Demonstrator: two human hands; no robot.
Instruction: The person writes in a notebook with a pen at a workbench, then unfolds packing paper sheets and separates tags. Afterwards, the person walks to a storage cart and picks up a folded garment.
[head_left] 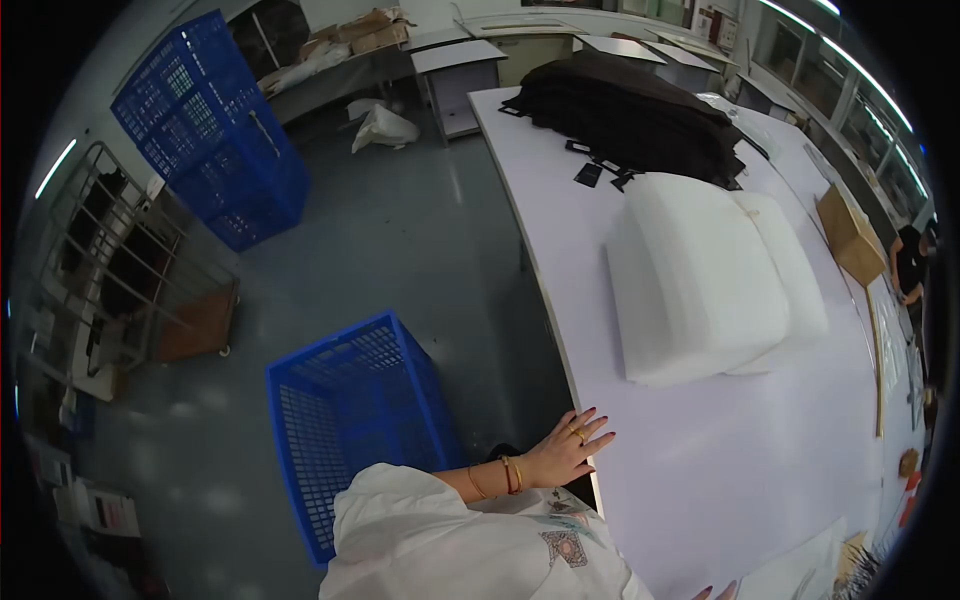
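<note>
My left hand point(570, 447) rests at the near left edge of the white table point(680, 470), its fingers spread and nothing in them. A ring and bracelets are on it. At the bottom edge of the view only the fingertips of my right hand point(716, 593) show, apart from one another, over the table; the rest is out of frame. Beside them lies a pale flat sheet point(795, 565). Farther up the table, beyond both hands, sits a thick stack of white foam sheets point(700, 280). Behind it is a pile of dark garments point(630, 110) with black tags hanging out.
A blue plastic crate point(370, 420) stands on the floor left of the table. Stacked blue crates point(215, 130) rise at the back left, near a wheeled rack point(130, 260). A cardboard box point(850, 235) sits along the right side, with another person point(908, 265) beyond it.
</note>
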